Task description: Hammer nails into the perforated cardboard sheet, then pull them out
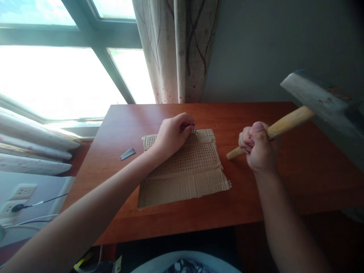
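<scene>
My left hand (pixel 174 133) is over the far part of a piece of cardboard (pixel 184 185), its thumb and fingers pinched around a nail (pixel 193 124). Rows of small holes cover much of the cardboard, and part of it is hidden under my left forearm. Close by the fingertips, what look like small nails (pixel 195 131) stick up from its far edge. My right hand (pixel 260 146) is wrapped around the wooden handle of a hammer (pixel 291 122), raised to the right of the cardboard. The metal head points to the upper right. Left of the cardboard lies a small bunch of nails (pixel 127 153).
Everything rests on a reddish-brown wooden table (pixel 244 212). Behind it hang curtains (pixel 180 49) beside a window (pixel 57 76) and a grey wall. At left are wall sockets (pixel 19 199) with cables. A white bin (pixel 159 263) stands below the table's front edge.
</scene>
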Motion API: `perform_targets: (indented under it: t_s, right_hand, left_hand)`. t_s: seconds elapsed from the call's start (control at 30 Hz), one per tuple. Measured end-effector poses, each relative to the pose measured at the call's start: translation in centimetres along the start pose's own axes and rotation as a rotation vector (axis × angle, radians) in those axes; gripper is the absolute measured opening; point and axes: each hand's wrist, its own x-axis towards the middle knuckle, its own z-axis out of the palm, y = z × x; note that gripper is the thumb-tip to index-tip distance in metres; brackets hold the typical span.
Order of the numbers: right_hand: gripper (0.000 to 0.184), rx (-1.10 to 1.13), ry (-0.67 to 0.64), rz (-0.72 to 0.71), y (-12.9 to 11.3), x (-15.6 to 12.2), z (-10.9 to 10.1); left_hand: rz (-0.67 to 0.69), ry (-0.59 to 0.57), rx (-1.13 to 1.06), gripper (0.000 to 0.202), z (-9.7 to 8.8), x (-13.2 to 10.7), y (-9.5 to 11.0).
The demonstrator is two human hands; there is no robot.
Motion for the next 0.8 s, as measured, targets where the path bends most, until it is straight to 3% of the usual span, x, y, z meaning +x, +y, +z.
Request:
perform_targets:
  t_s: [0.8]
  right_hand:
    - [0.052,-0.030,0.010,0.000,-0.12,-0.19,0.02]
  left_hand:
    - [0.005,0.017,0.102,0.007,0.29,0.00,-0.50]
